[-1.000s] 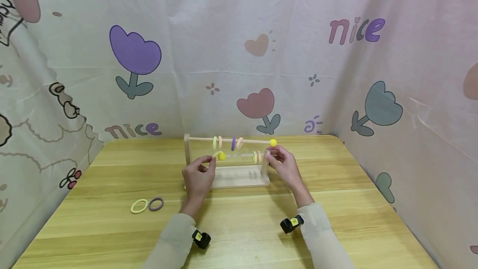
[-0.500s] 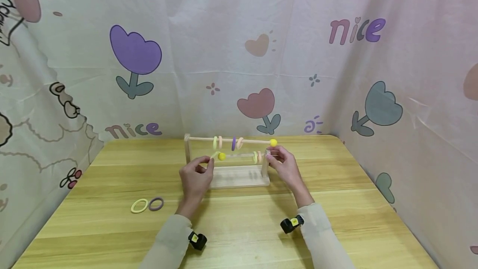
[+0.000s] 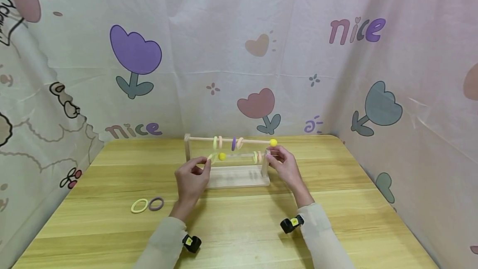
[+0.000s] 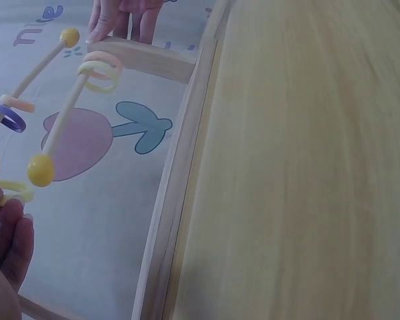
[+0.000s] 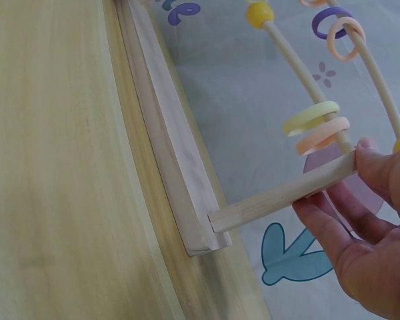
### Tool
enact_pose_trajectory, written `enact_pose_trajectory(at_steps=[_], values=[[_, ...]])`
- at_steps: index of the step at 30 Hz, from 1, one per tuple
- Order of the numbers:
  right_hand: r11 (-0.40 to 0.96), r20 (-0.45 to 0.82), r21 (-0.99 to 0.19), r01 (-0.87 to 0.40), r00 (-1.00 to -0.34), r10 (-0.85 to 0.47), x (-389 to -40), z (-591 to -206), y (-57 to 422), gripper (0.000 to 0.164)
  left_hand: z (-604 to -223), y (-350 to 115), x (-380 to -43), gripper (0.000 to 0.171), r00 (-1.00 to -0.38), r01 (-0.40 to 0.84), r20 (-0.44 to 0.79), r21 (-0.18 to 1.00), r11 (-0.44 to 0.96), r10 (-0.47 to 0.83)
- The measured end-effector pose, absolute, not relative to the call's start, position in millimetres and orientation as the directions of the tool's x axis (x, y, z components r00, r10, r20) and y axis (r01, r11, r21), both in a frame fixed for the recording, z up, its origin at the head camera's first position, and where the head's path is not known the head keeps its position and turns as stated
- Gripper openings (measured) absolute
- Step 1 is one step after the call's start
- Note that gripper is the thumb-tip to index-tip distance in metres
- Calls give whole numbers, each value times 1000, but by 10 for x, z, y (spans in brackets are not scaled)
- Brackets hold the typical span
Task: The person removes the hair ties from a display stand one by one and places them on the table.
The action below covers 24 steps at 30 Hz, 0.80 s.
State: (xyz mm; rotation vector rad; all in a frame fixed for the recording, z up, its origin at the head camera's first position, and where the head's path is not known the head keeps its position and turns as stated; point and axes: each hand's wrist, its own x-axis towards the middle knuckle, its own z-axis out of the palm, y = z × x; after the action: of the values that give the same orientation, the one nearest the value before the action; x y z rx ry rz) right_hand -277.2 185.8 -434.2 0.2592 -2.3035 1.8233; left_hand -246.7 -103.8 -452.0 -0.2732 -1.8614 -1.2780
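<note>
My left hand (image 3: 192,179) pinches a pale yellow ring (image 4: 19,191) between thumb and fingers, just left of the yellow ball (image 3: 222,156) that tips the lower rod (image 5: 300,67). In the left wrist view a small gap shows between ring and ball. My right hand (image 3: 286,168) grips the top of the short right post (image 5: 280,193) of a wooden stand, thumb on its end and fingers beneath. Near that post, a yellow ring (image 5: 310,119) and a peach ring (image 5: 323,135) hang on the lower rod.
The upper rod (image 3: 254,141) carries a purple ring (image 3: 233,143) and several others, with a yellow ball (image 3: 274,142) at its right end. The stand's base (image 3: 239,177) lies on the wooden table. A yellow ring (image 3: 139,206) and a purple ring (image 3: 156,204) lie at left.
My left hand has moved left with the pale yellow ring, from right beside the lower rod's ball to a little apart from it. My right hand has stayed on the post.
</note>
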Motion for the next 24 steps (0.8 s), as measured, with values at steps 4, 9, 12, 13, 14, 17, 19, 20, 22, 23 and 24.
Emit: enact_pose_trajectory(at_steps=[4,9,12,13,14,17,19,20,22,23,24], values=[[219,222,-950,-222,-975,-25,-2773,-4322,1856,27,-4507,-1072,-2449,6,-610,596,749,648,474,-258],[230,191,-954,-190,-981,-20,-2768,-4310,1855,30,-4506,-1111,-2443,7,-606,602,756,639,479,-247],[228,190,-955,-189,-982,-20,-2770,-4312,1858,30,-4497,-1131,-2437,7,-604,610,761,634,475,-239],[226,191,-955,-191,-981,-22,-2770,-4312,1858,30,-4494,-1138,-2436,8,-602,613,763,631,476,-236],[224,191,-956,-191,-981,-22,-2769,-4311,1858,30,-4489,-1145,-2434,8,-600,616,765,627,476,-232],[228,188,-955,-188,-982,-22,-2770,-4312,1858,29,-4477,-1162,-2425,9,-592,630,776,613,476,-217],[232,188,-954,-188,-982,-20,-2768,-4312,1857,30,-4471,-1173,-2417,11,-589,639,782,604,476,-202],[234,187,-954,-186,-982,-19,-2768,-4312,1856,30,-4467,-1180,-2413,12,-591,644,783,602,472,-193],[233,187,-954,-186,-982,-19,-2765,-4310,1854,31,-4467,-1195,-2406,14,-597,652,784,597,466,-169],[231,189,-955,-188,-982,-19,-2764,-4309,1852,31,-4466,-1206,-2402,14,-607,656,780,600,458,-152],[231,191,-954,-191,-981,-20,-2758,-4305,1849,32,-4465,-1217,-2399,15,-616,659,776,601,452,-134]])
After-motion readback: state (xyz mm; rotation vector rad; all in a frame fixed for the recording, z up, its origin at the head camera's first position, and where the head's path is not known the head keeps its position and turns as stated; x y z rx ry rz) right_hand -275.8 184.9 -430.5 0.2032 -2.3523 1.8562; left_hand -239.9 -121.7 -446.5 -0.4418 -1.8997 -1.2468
